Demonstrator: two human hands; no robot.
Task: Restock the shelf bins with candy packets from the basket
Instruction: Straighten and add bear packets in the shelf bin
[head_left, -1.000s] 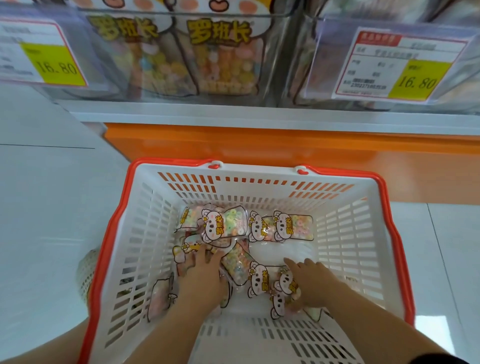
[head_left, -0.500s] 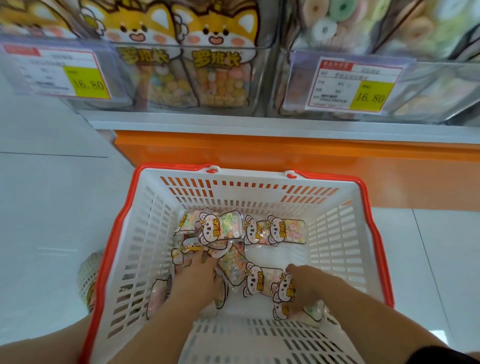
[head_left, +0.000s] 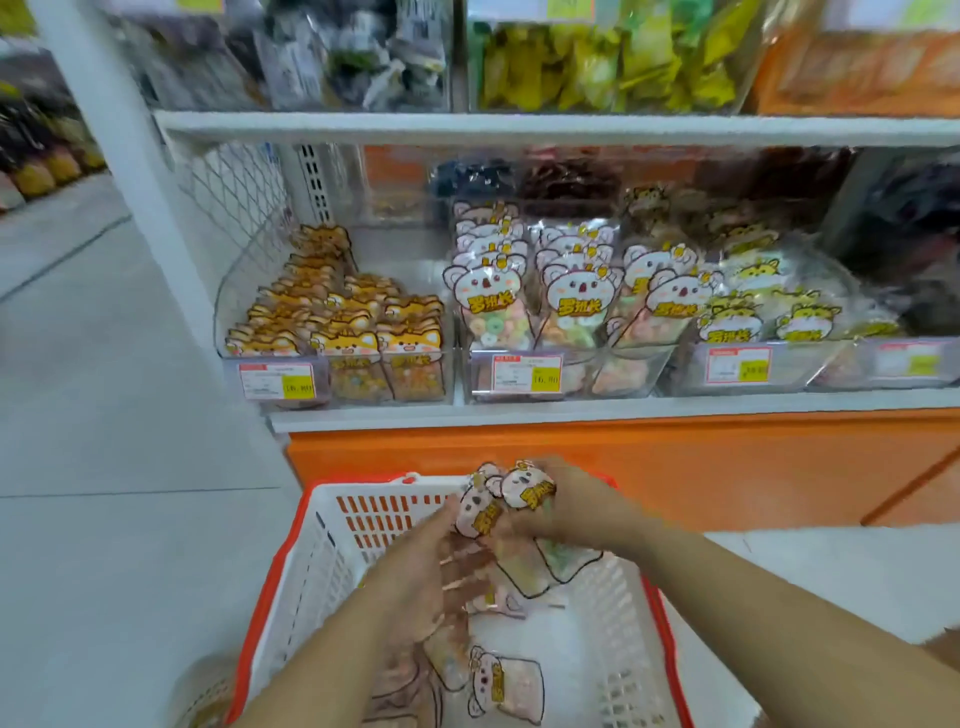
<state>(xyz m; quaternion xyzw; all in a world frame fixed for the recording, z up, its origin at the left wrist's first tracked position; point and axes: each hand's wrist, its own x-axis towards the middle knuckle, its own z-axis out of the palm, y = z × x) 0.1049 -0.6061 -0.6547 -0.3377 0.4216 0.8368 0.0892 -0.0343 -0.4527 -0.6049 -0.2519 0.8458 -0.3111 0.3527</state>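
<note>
A white basket with an orange rim (head_left: 322, 525) stands on the floor below the shelf. Above it, my left hand (head_left: 415, 577) and my right hand (head_left: 571, 501) together hold a bunch of koala candy packets (head_left: 519, 493), lifted over the basket's far edge. The left hand grips the lower packets, the right hand the upper ones. More packets (head_left: 501, 686) lie on the basket floor. Straight ahead on the lowest shelf sits a clear bin of matching koala packets (head_left: 524, 312).
A clear bin of orange fox packets (head_left: 337, 332) sits left of the koala bin, and a bin of yellow tiger packets (head_left: 763, 312) to its right. An orange plinth (head_left: 675, 467) runs under the shelf. A white upright post (head_left: 130, 156) borders the shelf's left side.
Both hands have closed on packets and risen out of the basket with them. The view has tilted up from the basket to the shelf bins.
</note>
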